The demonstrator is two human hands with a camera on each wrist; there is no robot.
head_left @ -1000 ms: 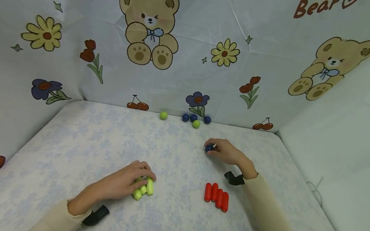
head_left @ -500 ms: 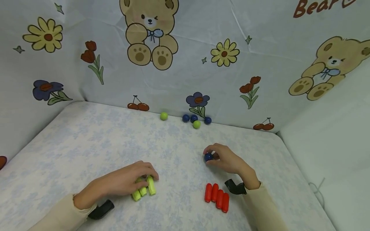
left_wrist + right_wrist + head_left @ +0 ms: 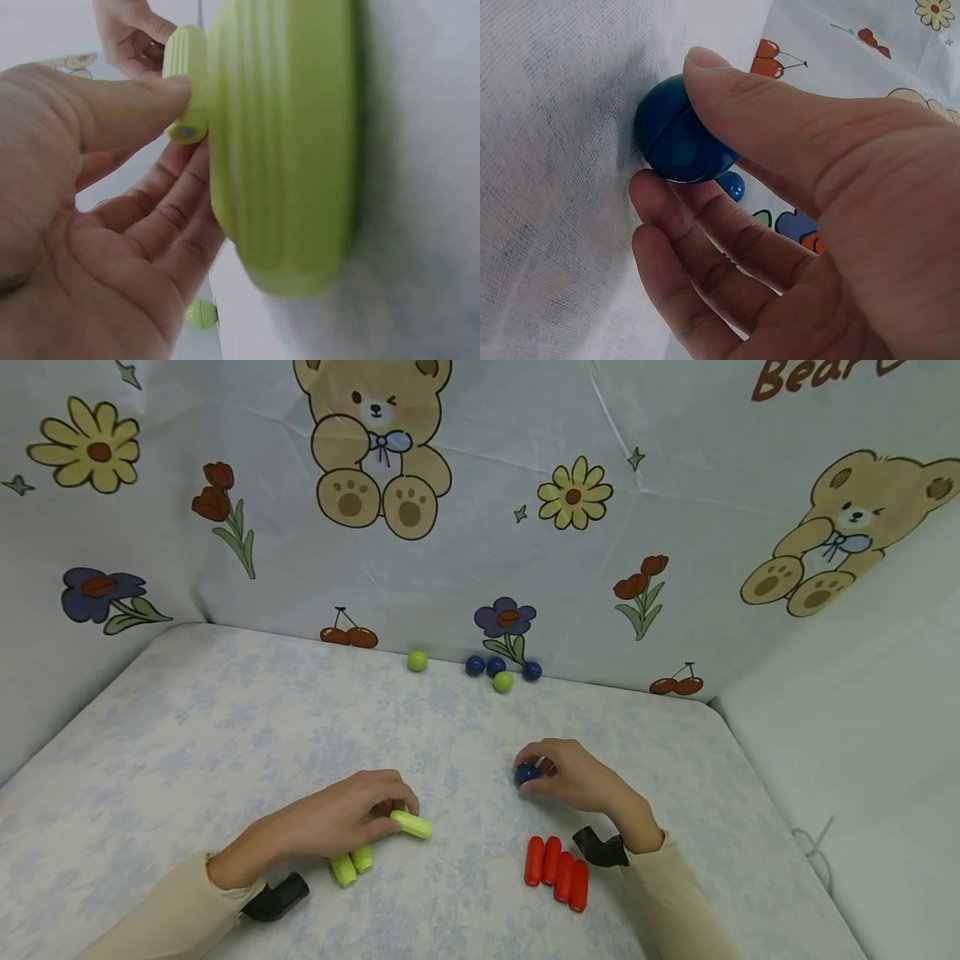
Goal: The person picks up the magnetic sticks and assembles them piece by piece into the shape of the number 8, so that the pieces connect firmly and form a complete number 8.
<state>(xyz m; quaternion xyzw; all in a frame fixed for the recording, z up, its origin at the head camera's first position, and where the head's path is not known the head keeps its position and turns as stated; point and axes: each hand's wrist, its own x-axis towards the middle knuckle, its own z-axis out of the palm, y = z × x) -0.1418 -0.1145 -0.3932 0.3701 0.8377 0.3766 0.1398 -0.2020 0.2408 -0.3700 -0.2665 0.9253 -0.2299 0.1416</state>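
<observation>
My left hand (image 3: 352,812) pinches a yellow-green ribbed cylinder (image 3: 414,825) between thumb and fingers, its outer end pointing right. Two matching cylinders (image 3: 343,870) lie side by side on the table below this palm, partly covered by it; one large cylinder (image 3: 289,150) fills the near part of the left wrist view. On the right, thumb and fingertips of my right hand (image 3: 577,781) hold a glossy dark blue ball (image 3: 675,135) with a seam, close to the cloth. The lower fingers of that hand stay off the ball in the right wrist view.
Several red cylinders (image 3: 557,870) lie in a staggered row near the right forearm. Against the back wall sit blue balls (image 3: 475,666) and two green balls (image 3: 417,661). A printed bear cloth (image 3: 420,577) hangs behind the pale table (image 3: 247,718).
The left hand has taken one yellow-green cylinder away from the other two, rightward, and turned it sideways. The right hand has drawn the blue ball nearer and slightly left.
</observation>
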